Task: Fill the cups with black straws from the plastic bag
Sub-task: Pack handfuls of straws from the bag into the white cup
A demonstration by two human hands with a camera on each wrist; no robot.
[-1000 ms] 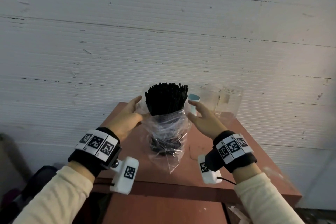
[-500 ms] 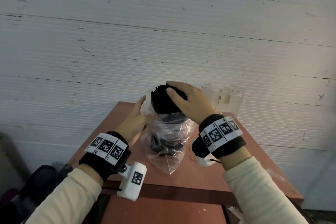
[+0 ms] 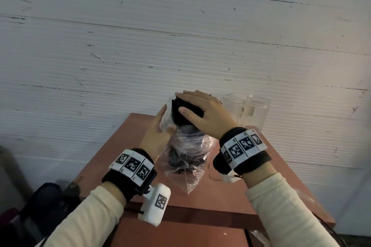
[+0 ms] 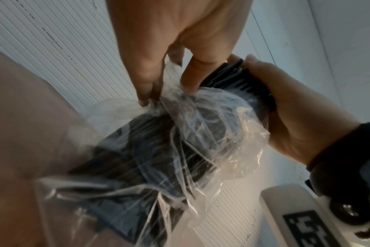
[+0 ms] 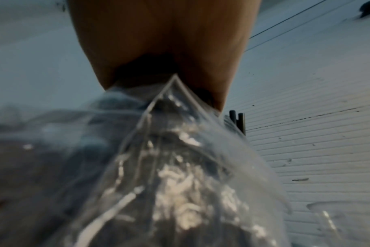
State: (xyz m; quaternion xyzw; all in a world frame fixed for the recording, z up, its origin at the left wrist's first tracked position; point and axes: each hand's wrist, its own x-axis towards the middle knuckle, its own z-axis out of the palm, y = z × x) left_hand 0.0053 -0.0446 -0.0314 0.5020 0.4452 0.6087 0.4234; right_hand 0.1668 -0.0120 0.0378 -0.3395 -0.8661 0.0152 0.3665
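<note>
A clear plastic bag (image 3: 186, 152) stands upright on the reddish table (image 3: 124, 146), with a thick bundle of black straws (image 3: 181, 114) sticking out of its top. My right hand (image 3: 197, 110) wraps over the top of the bundle (image 4: 239, 80), fingers and thumb curled round it. My left hand (image 3: 158, 126) sits at the bag's left side and pinches the crumpled rim of the bag (image 4: 180, 103) between its fingertips (image 4: 144, 100). Two clear cups (image 3: 233, 108) stand behind the bag to the right. The right wrist view is filled by blurred bag (image 5: 180, 167).
The second clear cup (image 3: 256, 112) stands at the table's back right, close to the white ribbed wall (image 3: 180, 46). A dark bag or seat (image 3: 46, 196) lies on the floor left of the table.
A second ago both hands were open beside the bag. The right hand has since risen and closed over the top of the straw bundle; the left has moved in onto the bag's rim.
</note>
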